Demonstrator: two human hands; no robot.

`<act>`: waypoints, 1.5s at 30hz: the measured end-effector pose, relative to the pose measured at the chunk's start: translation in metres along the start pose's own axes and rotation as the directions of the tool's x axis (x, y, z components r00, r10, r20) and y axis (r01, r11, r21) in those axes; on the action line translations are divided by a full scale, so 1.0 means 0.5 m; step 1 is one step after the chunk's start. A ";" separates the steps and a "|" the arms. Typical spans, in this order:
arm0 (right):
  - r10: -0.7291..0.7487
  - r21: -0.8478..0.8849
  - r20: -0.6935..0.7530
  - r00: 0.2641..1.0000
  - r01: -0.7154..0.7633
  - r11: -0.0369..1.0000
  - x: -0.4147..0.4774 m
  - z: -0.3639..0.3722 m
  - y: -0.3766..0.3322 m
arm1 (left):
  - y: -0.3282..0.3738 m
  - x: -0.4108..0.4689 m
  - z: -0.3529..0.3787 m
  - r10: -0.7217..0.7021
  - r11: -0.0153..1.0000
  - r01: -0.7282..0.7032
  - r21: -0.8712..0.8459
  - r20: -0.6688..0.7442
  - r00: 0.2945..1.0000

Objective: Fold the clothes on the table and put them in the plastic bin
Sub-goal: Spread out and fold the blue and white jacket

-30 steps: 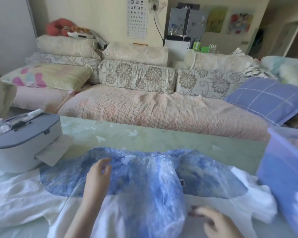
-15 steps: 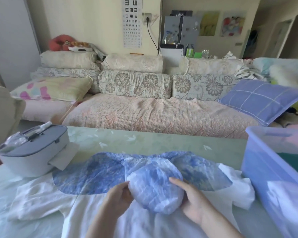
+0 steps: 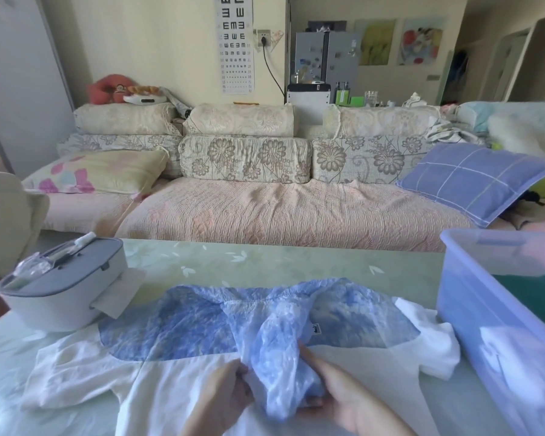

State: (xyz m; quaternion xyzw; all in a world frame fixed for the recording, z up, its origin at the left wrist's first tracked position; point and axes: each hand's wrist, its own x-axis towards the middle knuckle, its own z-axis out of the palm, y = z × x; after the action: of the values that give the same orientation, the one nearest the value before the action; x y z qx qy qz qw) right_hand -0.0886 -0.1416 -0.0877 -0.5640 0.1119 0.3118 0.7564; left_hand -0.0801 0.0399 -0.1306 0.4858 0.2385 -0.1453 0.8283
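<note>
Left grip (image 3: 225,393) and right grip (image 3: 343,401) now pinch the blue printed flap (image 3: 277,357) between curled fingers, bunched and drawn toward the person; a second ago they lay flat and apart on the shirt (image 3: 158,394). The shirt stays spread unfolded on the surface (image 3: 265,262), with the plastic bin (image 3: 485,325) right of the right grip. Folding has probably only just begun.

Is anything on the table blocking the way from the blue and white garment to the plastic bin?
Nothing visible does. A sleeve of the blue and white garment lies right beside the translucent blue plastic bin, whose top is open.
</note>
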 end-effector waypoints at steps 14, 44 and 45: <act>-0.232 0.049 -0.386 0.893 0.271 0.961 -0.017 -0.085 0.019 | 0.024 -0.017 -0.032 0.179 0.984 -0.175 0.042 -0.272 0.945; -0.418 -0.700 -0.364 0.833 0.052 0.713 0.013 -0.101 -0.029 | -0.024 -0.094 -0.029 0.162 0.940 -0.082 0.332 -0.219 0.962; -0.434 -0.709 -0.352 0.829 0.067 0.702 0.033 -0.093 -0.053 | -0.031 -0.096 -0.029 0.143 0.955 -0.087 0.284 -0.184 0.973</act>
State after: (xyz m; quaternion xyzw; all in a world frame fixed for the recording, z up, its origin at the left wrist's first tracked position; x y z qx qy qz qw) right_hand -0.0512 -0.1834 -0.0912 -0.8670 0.1012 0.0651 0.4835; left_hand -0.1315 0.0455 -0.1221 0.6208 0.2703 -0.0782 0.7317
